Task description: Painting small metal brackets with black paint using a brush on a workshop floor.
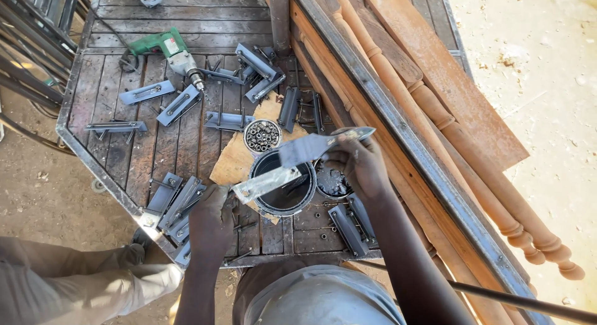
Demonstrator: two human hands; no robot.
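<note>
Standing beside the wooden table, I am seeing grey metal brackets lying scattered over its left part, with a green drill resting near the far edge, its bit pointing toward them. Nearer the person, more brackets are stacked at the table's near-left corner. The left hand is closing around one end of a bright metal strip, holding it slanted across the rim of a black pot with something dark inside. Just beyond the pot a small tin of screws is sitting on a scrap of cardboard. The right hand is gripping a darker, coated piece and lifting it above the pot. By my judgement the person is dipping or coating pieces in the pot, one at a time; the next move would seem to call for a steady tilt so nothing drips on the table. Farther right, turned wooden posts and a plank are lying along a metal frame.
</note>
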